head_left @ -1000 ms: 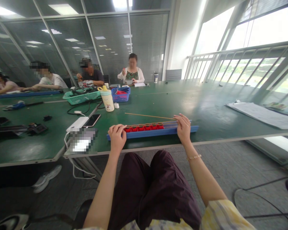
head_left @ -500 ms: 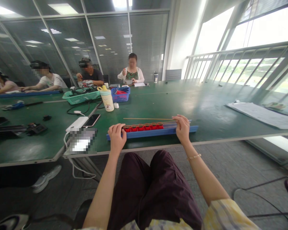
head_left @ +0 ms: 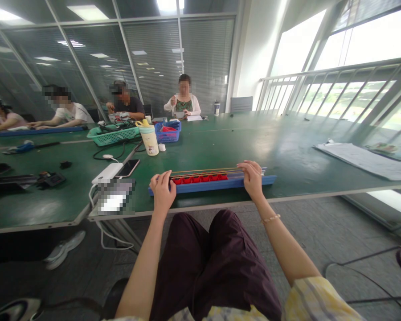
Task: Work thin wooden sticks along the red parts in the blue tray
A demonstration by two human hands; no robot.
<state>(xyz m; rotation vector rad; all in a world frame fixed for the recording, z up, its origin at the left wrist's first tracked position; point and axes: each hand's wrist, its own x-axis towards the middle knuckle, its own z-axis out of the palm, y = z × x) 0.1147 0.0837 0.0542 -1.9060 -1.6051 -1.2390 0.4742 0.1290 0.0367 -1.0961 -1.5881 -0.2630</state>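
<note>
A long blue tray [head_left: 207, 187] lies near the table's front edge, with a row of red cups [head_left: 200, 178] in its left and middle part. Over its left end my left hand [head_left: 162, 189] is closed, fingers on the far side and thumb on the near side. My right hand [head_left: 253, 178] pinches a thin wooden stick [head_left: 203, 170] above the tray's right part. That stick runs along the far side of the cups, its left tip close to my left fingertips. Another thin stick lies lengthwise over the cups. My fingers hide the sticks' ends.
Left of the tray are a phone [head_left: 128, 168], a white power strip [head_left: 108, 173] and a blurred-out device [head_left: 115, 196]. Beyond stand a cup [head_left: 149, 139], a green basket [head_left: 113, 138] and a blue basket [head_left: 169, 133]. Papers [head_left: 367, 158] lie at right. Several people sit across the table.
The stick in my right hand has swung down from beyond the tray to lie alongside the cups, its left tip now near my left hand. My right hand has shifted slightly left; my left hand has barely moved.
</note>
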